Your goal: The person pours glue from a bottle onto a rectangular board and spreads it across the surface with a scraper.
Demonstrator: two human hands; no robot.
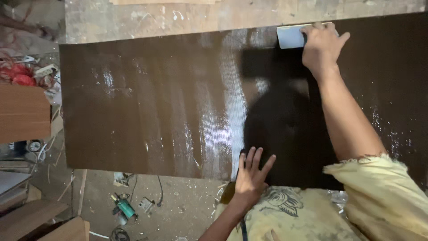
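Right hand [322, 48]: my grip closed on a pale scraper [290, 36], pressed to the far edge of the brown panel [151, 107]. Left hand [252, 172]: open, fingers spread flat on the panel's near edge. Wet sheen left of both hands. Green tool [125, 208] on floor below.

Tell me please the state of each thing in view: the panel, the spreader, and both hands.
Brown panel: lying flat, wet and glossy with ridged streaks.
White spreader: pressed on the panel's far edge, under the right hand.
Right hand: closed on the spreader, arm stretched out.
Left hand: open, fingers spread, flat on the panel's near edge.
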